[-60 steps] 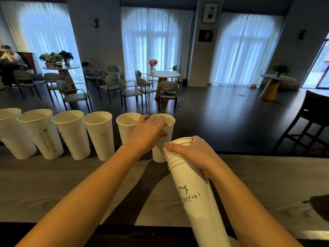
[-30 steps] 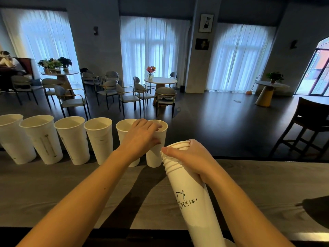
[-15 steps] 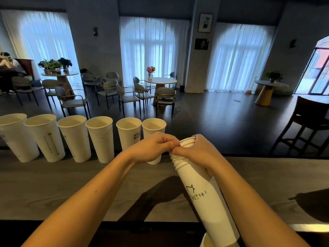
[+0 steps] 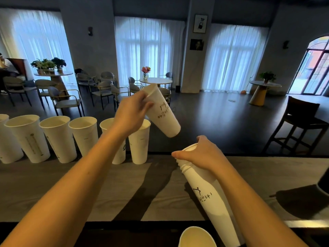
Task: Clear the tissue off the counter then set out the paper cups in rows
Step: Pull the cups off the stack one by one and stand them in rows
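Note:
Several white paper cups (image 4: 58, 138) stand upright in a row along the far edge of the grey wooden counter (image 4: 89, 189). My left hand (image 4: 132, 113) holds a single white paper cup (image 4: 164, 115) by its rim, tilted in the air above the row's right end. My right hand (image 4: 201, 155) grips the top of a tall tilted stack of nested cups (image 4: 210, 198) with black writing on its side. No tissue is visible on the counter.
Another open cup (image 4: 196, 237) shows at the bottom edge, below the counter's near side. A dark object (image 4: 324, 182) sits at the right edge of the counter. Beyond the counter lie a dark bar stool (image 4: 299, 122) and café tables with chairs.
My left hand has pulled one cup off the top of the stack and lifted it up and left over the row's right end. The stack has dropped slightly lower and to the right.

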### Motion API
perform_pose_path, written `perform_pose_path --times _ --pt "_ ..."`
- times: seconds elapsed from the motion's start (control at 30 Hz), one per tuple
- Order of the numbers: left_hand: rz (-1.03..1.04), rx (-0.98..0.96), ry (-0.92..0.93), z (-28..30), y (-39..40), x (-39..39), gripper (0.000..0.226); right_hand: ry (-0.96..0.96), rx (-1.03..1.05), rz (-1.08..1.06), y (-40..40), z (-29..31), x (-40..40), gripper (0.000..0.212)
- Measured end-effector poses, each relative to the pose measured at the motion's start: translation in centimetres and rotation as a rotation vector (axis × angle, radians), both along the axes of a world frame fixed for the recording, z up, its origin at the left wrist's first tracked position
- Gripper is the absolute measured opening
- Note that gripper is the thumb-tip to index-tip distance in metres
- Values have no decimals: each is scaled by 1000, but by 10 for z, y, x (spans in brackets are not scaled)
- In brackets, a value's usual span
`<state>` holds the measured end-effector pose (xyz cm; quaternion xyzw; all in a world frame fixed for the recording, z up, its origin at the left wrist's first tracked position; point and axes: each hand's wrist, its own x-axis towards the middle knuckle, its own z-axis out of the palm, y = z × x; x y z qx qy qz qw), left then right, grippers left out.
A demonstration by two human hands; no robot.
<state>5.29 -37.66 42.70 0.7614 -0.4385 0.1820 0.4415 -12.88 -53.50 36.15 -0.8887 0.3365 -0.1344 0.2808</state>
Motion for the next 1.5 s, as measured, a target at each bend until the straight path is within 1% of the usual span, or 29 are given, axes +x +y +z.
perform_pose_path --times 0.1,0.13,0.23,0.3,0.37,0.43,0.5,0.57,0.73,0.87,0.97,1.07,1.13,1.2,1.23,1.27,1.3,1.33,1.37,1.4,1.43,1.5 --pt "36 294 -154 -30 -30 -6 13 -49 64 30 -5 -5 7 116" --pt "36 363 -197 -42 -38 -8 13 -60 92 42 -6 -6 10 118" --pt "28 474 -320 -69 -54 -6 9 -65 146 56 -8 -8 17 133" --pt "45 491 -378 -79 -60 -3 8 -66 155 54 -11 -11 20 140" --pt "65 482 -421 -84 -64 1 8 -74 163 57 -14 -15 22 141" --pt "79 493 -455 -84 -67 4 10 -91 176 67 -17 -18 24 138" --pt "97 521 -479 -84 -68 7 11 -105 194 76 -21 -22 27 131" --pt "105 536 -497 -84 -69 8 12 -113 202 79 -22 -25 28 127" --pt "106 556 -519 -85 -66 9 15 -130 209 80 -18 -25 28 136" --pt "91 555 -515 -82 -62 8 15 -134 220 85 -17 -25 27 131" --pt "64 537 -468 -81 -61 6 19 -128 218 81 -14 -24 27 133" --pt "36 520 -403 -78 -60 2 37 -132 212 73 -11 -23 25 136" --pt "26 449 -366 -74 -57 -5 43 -142 214 74 -11 -22 24 136" --pt "-21 286 -305 -69 -53 -16 33 -152 220 81 -13 -22 22 130" --pt "-105 210 -207 -67 -48 -24 26 -158 215 82 -14 -22 20 124" --pt "-229 172 -60 -63 -43 -32 25 -164 204 80 -16 -22 19 119" --pt "-358 193 101 -59 -38 -41 28 -173 190 78 -16 -21 16 116" --pt "-466 273 235 -55 -33 -48 32 -177 174 78 -17 -20 14 115" --pt "-532 377 297 -51 -31 -52 33 -174 154 79 -18 -18 13 114" --pt "-566 456 300 -49 -28 -56 32 -165 130 82 -17 -15 10 115" --pt "-582 495 286 -47 -26 -58 30 -154 107 87 -15 -12 7 116" --pt "-601 491 302 -42 -24 -64 24 -130 92 93 -13 -8 1 119"
